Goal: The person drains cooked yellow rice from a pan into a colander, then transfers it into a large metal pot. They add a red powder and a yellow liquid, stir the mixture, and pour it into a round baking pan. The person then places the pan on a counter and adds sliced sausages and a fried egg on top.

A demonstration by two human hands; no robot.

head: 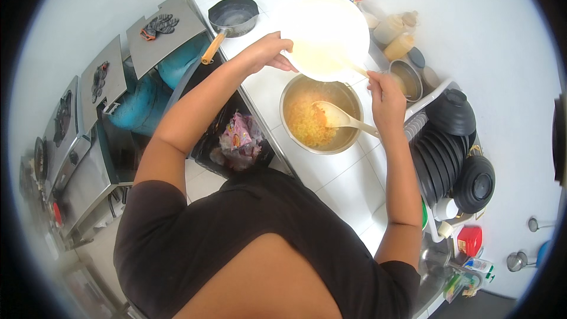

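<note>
My left hand [275, 52] grips the left rim of a large white bowl [325, 31], which looks overexposed and has something pale yellow in its near part. My right hand [386, 93] holds the pale handle of a utensil [354, 68] that reaches into this bowl; its far end is lost in the glare. Under the bowl's near edge stands a round steel pot [283, 115] on the white tiled counter [345, 181]. Yellow-orange food, perhaps noodles, lies in the pot [310, 126], with a cream-coloured ladle [339, 117] resting in it, its handle over the right rim.
A wooden-handled saucepan [234, 15] stands beyond my left hand. Squeeze bottles [398, 46] and a small steel pot [407, 79] line the right side, near a rack of black bowls [443, 155]. Left of the counter are a black-lined bin with wrappers [241, 137] and blue gas cylinders [141, 106].
</note>
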